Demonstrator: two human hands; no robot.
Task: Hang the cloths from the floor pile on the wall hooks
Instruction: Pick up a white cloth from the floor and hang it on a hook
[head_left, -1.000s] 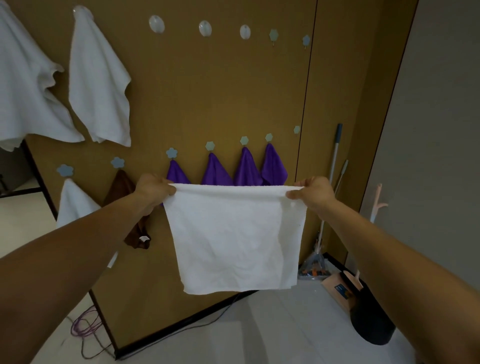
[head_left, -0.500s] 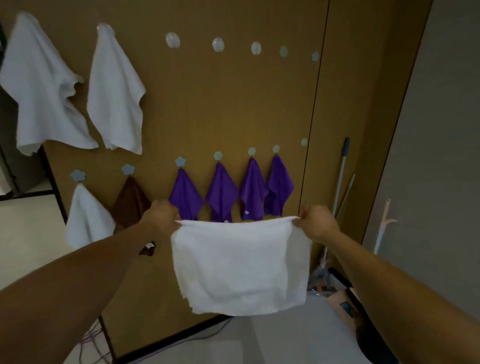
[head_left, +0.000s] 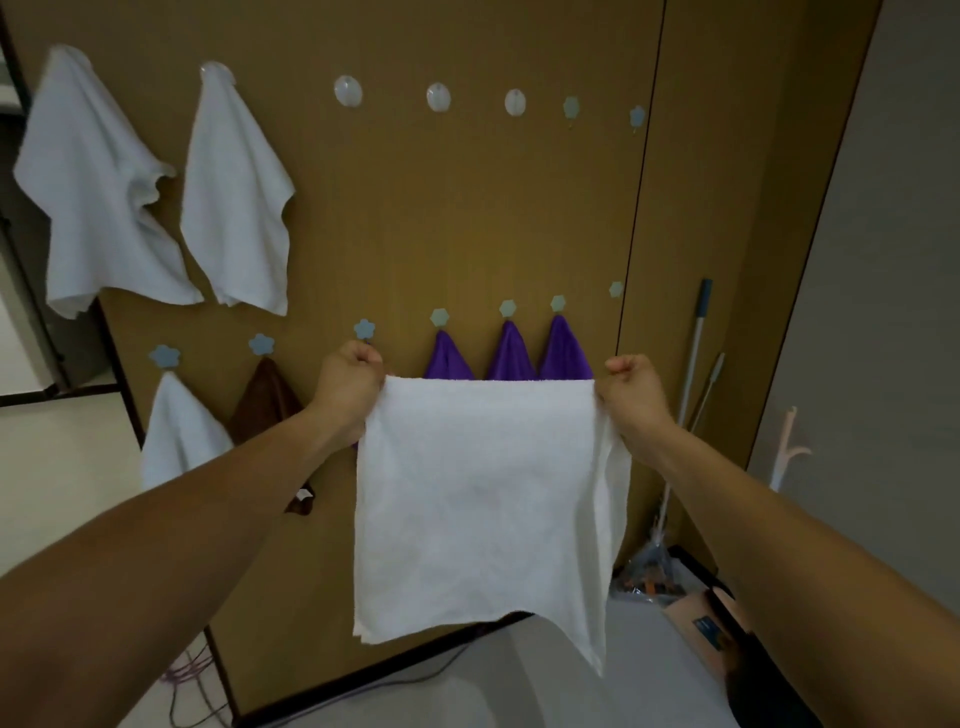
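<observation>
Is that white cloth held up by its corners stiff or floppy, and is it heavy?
Probably floppy: the white cloth hangs limp, lower edge uneven. Likely light: left hand and right hand hold it by the top corners alone.

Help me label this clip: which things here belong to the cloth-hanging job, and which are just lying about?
Job: white cloth, gripped by left hand and right hand; free hooks; hung cloths.
Lying about: mop; floor cables; cardboard box.

Bare left hand (head_left: 345, 395) and right hand (head_left: 636, 400); forearms (head_left: 182, 545) bare, seemingly to the elbows
</observation>
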